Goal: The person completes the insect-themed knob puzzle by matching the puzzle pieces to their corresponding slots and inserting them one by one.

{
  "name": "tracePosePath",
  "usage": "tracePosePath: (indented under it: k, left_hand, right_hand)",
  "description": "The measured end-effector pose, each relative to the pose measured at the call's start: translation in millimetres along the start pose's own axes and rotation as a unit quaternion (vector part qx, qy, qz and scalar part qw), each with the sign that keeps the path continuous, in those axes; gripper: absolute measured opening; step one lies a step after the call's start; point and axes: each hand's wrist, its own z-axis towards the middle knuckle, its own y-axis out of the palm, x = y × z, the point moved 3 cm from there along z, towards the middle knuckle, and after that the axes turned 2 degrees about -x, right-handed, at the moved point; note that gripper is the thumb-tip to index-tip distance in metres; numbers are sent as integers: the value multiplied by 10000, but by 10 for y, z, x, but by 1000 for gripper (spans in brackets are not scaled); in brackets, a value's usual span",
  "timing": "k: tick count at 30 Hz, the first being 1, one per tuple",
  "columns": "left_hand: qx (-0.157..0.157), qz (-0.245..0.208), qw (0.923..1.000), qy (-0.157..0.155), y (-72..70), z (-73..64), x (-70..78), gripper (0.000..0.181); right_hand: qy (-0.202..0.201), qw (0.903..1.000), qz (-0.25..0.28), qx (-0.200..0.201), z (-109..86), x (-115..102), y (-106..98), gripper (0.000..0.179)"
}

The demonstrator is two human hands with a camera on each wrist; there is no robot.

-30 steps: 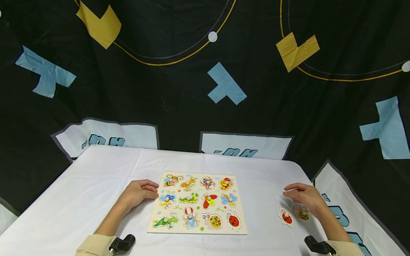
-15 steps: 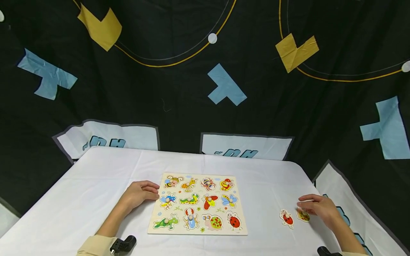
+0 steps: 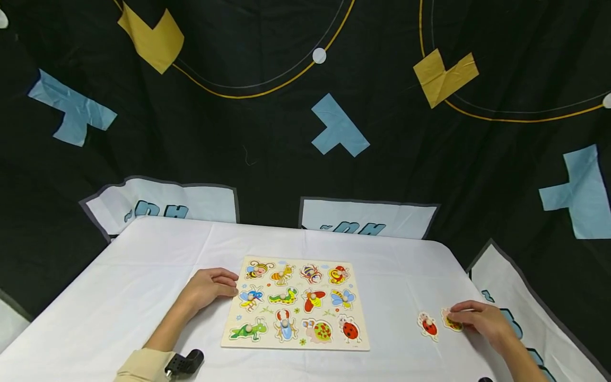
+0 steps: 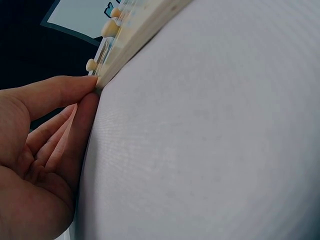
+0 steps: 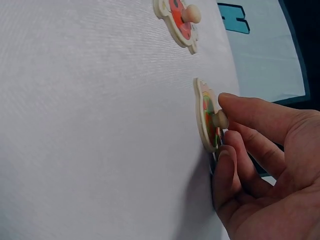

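In the head view a wooden peg puzzle board (image 3: 260, 342) with insect pictures lies on the white table. My left hand (image 3: 206, 291) is at its left edge, and in the left wrist view thumb and finger pinch the rim. At the right, my right hand (image 3: 484, 321) reaches a snail puzzle piece (image 3: 448, 321) lying on the cloth. The right wrist view shows the fingertips around the wooden knob (image 5: 220, 119) of that snail piece. Beside it lies a red ladybug puzzle piece (image 3: 428, 326) with its own knob.
A white cloth covers the table (image 3: 391, 276). Behind it hangs a black curtain (image 3: 267, 143) with blue and gold shapes. Most pictures on the board carry knobbed pieces; the snail and ladybug pictures at its front right show no knobs.
My right hand has moved right and down onto the snail piece, its fingers closing around the knob. The left hand and the board stay in place.
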Motion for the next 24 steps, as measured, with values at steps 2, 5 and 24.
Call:
tracePosePath:
  k: [2,5,24]
  left_hand:
    - [16,24,10000,23,-10,-10,8,39]
    - [14,25,10000,17,-14,-12,6,40]
    - [52,44,9999,-93,-1,-16,15,40]
  right_hand:
    - [15,10000,19,-22,-6,9,18,40]
    - [-24,10000,-31,-42,-17,17,32,39]
    - [-143,9997,-37,-200,-9,32,39,25]
